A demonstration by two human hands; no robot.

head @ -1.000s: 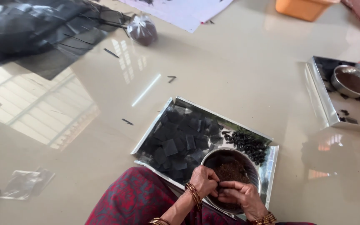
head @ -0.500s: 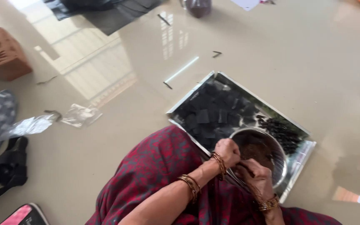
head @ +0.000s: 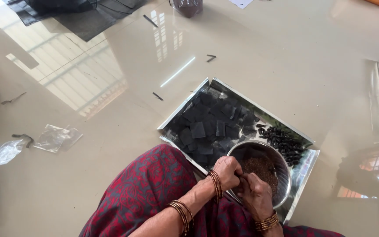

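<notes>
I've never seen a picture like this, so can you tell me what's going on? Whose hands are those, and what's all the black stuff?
The camera sits on a person's head and looks down, so you see their own two hands. The left hand and right hand are pressed together over a metal bowl of brown grainy stuff; something small may be pinched between them, but it is hidden. The bowl stands on a shiny tray on the floor. The tray also holds a heap of black paper squares and a pile of small black rolled pieces. A crumpled clear wrapper lies to the side.
</notes>
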